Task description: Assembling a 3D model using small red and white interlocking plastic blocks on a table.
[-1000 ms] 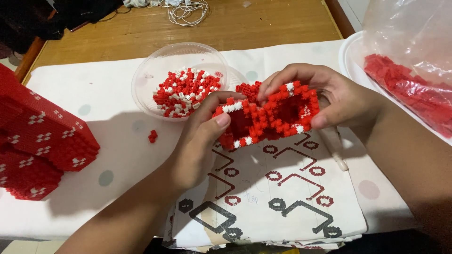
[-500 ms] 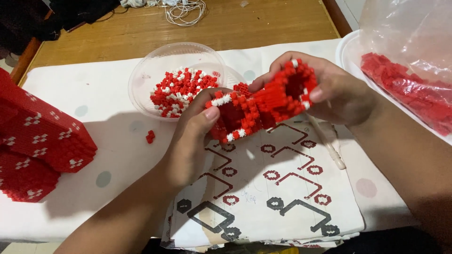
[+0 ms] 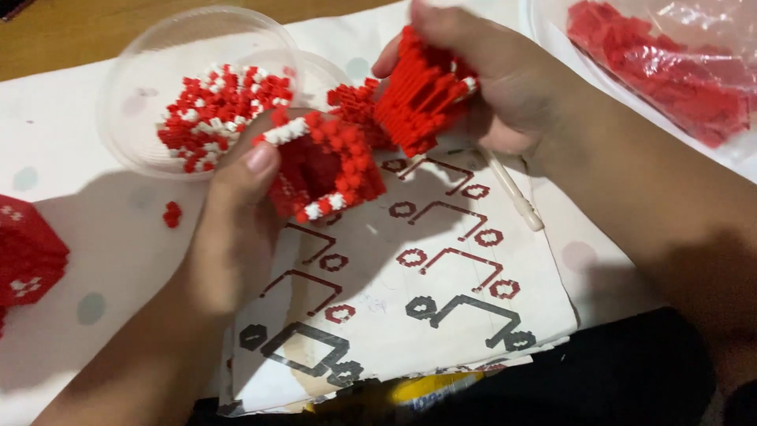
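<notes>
The worktop [image 3: 87, 237] under its pale dotted cloth fills most of the frame, with a strip of bare wood along the upper left edge. On it, at lower centre, lies my pattern sheet [image 3: 441, 276], printed with red and black stepped outlines. At the upper right sits a clear bag of red beads [image 3: 670, 71], and at the upper left a clear round bowl [image 3: 134, 87] holding loose red and white beads [image 3: 213, 106]. A finished red beaded block [image 3: 24, 256] pokes in at the left edge. My left hand [image 3: 229, 237] comes up from the lower left, its grip clamped on the red beaded piece [image 3: 327, 170], thumb pressed on the white-trimmed rim. My right hand [image 3: 505, 87] reaches in from the right and pinches the far, upper end of the same piece, just above centre. I hold it up off the sheet, right next to the bowl. To my eye the piece is well along: several walls are joined and it already keeps a hollow shape, but one side stands open and the bowl still holds plenty of beads. A thin white stick [image 3: 512, 189] lies on the sheet below my right hand, and a few stray red beads [image 3: 171, 214] sit on the cloth at left.
</notes>
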